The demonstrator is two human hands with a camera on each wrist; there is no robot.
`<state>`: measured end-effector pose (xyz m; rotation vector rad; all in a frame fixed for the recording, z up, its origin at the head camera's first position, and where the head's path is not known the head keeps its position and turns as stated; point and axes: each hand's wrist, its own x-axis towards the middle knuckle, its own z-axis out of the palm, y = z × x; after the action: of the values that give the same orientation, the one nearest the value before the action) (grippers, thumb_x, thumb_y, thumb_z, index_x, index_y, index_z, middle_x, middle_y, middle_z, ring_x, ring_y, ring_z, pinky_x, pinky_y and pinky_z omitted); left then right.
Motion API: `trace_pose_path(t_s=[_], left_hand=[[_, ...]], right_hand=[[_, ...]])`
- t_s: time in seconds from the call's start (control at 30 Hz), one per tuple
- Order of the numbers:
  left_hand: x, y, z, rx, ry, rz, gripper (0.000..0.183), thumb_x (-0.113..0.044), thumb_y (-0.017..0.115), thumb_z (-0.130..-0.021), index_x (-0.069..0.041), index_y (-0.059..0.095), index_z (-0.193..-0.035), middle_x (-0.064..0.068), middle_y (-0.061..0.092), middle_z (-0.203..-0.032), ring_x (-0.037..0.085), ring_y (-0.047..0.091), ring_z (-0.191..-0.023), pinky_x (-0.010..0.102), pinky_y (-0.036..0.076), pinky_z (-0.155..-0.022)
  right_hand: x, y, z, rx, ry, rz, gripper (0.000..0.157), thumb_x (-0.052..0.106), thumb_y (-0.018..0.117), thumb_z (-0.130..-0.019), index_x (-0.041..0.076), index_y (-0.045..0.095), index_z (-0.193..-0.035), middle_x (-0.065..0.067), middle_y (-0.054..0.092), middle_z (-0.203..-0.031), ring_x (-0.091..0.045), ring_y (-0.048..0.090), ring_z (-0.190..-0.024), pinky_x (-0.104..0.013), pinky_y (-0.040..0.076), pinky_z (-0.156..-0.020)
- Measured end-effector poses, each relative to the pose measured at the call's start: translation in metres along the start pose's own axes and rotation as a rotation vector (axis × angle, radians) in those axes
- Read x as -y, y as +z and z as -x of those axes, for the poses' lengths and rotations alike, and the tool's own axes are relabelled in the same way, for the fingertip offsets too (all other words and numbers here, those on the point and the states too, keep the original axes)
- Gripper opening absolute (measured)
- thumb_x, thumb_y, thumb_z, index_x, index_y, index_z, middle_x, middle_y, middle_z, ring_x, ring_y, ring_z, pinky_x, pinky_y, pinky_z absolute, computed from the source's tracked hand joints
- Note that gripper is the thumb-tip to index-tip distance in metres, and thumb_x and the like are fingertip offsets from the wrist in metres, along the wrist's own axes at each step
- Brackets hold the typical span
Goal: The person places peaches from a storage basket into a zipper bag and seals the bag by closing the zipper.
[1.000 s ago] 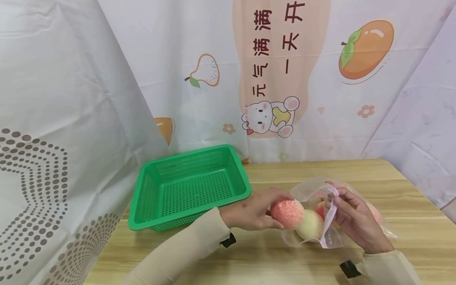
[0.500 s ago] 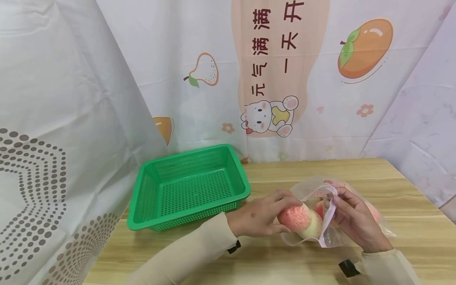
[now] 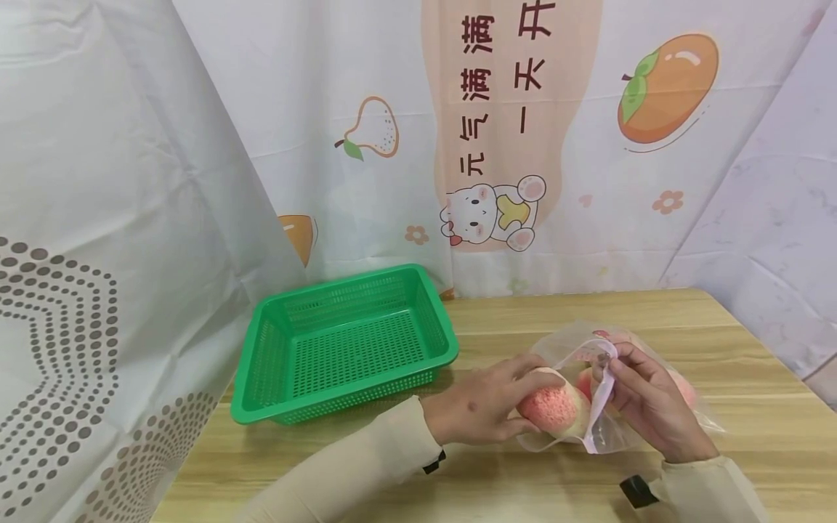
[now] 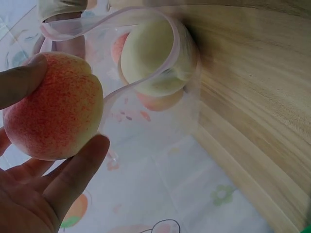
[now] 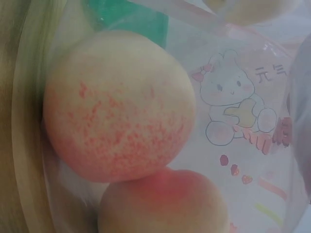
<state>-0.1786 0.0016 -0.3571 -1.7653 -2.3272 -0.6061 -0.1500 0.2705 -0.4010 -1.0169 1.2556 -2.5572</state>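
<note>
My left hand (image 3: pixel 480 407) grips a red-and-cream peach (image 3: pixel 551 407) between thumb and fingers, at the mouth of a clear plastic zip bag (image 3: pixel 556 349). The left wrist view shows this held peach (image 4: pixel 58 109) close up, with a pale peach (image 4: pixel 146 56) inside the bag beyond it. On the bag's other side, my right hand (image 3: pixel 657 410) pinches its pinkish rim (image 3: pixel 596 418), keeping the mouth apart. The right wrist view has two peaches, one mottled (image 5: pixel 119 109) and one partly cut off (image 5: pixel 165 208), behind the clear film. That view does not show the right fingertips clearly.
A green perforated plastic basket (image 3: pixel 356 356) stands left of the hands on the wooden table (image 3: pixel 523 479). Behind the table hangs a white printed curtain (image 3: pixel 373 196), and another cloth (image 3: pixel 131 181) closes off the left side.
My left hand has carried the peach rightward, deeper toward the bag's mouth, where it now covers most of the pale peach behind. The right hand keeps its hold on the rim.
</note>
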Motion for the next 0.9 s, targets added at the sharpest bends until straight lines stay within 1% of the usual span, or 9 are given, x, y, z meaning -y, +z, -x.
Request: trace_pose_path(t_s=[0.13,0.27,0.4,0.57,0.67,0.77,0.9], left_hand=[[-0.004,0.002,0.001,0.006,-0.024,-0.085,0.062,-0.028,0.081,-0.085,-0.018,0.05,-0.138,0.003,0.05,-0.139,0.012,0.054,-0.119,0.017,0.046,-0.093],[-0.006,0.004,0.0,0.017,-0.037,-0.148,0.062,-0.032,0.08,-0.086,-0.022,0.05,-0.14,0.001,0.048,-0.141,0.014,0.051,-0.126,0.022,0.049,-0.093],[-0.006,0.008,-0.001,-0.008,0.002,-0.204,0.062,-0.036,0.08,-0.086,-0.022,0.051,-0.139,0.0,0.048,-0.14,0.015,0.05,-0.125,0.022,0.049,-0.093],[-0.007,0.012,-0.003,-0.057,0.061,-0.264,0.063,-0.04,0.082,-0.083,-0.018,0.054,-0.135,0.002,0.051,-0.137,0.017,0.052,-0.121,0.021,0.046,-0.096],[-0.008,0.013,-0.005,-0.089,0.077,-0.275,0.064,-0.039,0.083,-0.08,-0.016,0.055,-0.132,0.002,0.054,-0.134,0.018,0.054,-0.117,0.022,0.047,-0.097],[-0.009,0.015,-0.006,-0.116,0.087,-0.288,0.063,-0.039,0.084,-0.08,-0.013,0.055,-0.13,0.003,0.056,-0.131,0.019,0.056,-0.115,0.023,0.047,-0.098],[-0.008,0.017,-0.01,-0.129,0.095,-0.327,0.061,-0.04,0.082,-0.081,-0.012,0.056,-0.129,0.003,0.058,-0.129,0.019,0.056,-0.114,0.024,0.046,-0.098]], right_hand=[[0.0,0.002,0.001,-0.007,0.022,0.002,0.043,-0.007,0.017,-0.106,-0.001,0.057,-0.12,-0.011,0.063,-0.118,-0.022,0.068,-0.104,-0.029,0.058,-0.078],[0.0,0.004,0.001,-0.017,0.03,-0.002,0.043,-0.007,0.017,-0.106,0.001,0.057,-0.119,-0.01,0.065,-0.114,-0.021,0.068,-0.102,-0.028,0.058,-0.077],[-0.001,0.003,0.001,-0.005,0.015,-0.027,0.043,-0.008,0.017,-0.106,-0.001,0.057,-0.119,-0.011,0.064,-0.117,-0.023,0.068,-0.104,-0.029,0.058,-0.079],[-0.001,0.003,0.0,0.001,0.011,-0.043,0.043,-0.008,0.017,-0.106,-0.003,0.056,-0.122,-0.012,0.062,-0.123,-0.027,0.068,-0.108,-0.032,0.057,-0.086],[-0.001,0.003,0.0,-0.002,0.01,-0.04,0.043,-0.009,0.017,-0.105,-0.003,0.056,-0.121,-0.012,0.062,-0.123,-0.027,0.067,-0.109,-0.033,0.056,-0.087],[-0.001,0.003,0.001,-0.015,0.009,-0.03,0.042,-0.009,0.018,-0.105,-0.003,0.057,-0.117,-0.01,0.063,-0.121,-0.025,0.068,-0.108,-0.032,0.056,-0.086],[-0.001,0.003,0.003,-0.03,0.01,-0.015,0.041,-0.009,0.019,-0.105,-0.002,0.058,-0.117,-0.009,0.063,-0.119,-0.02,0.068,-0.105,-0.029,0.056,-0.084]])
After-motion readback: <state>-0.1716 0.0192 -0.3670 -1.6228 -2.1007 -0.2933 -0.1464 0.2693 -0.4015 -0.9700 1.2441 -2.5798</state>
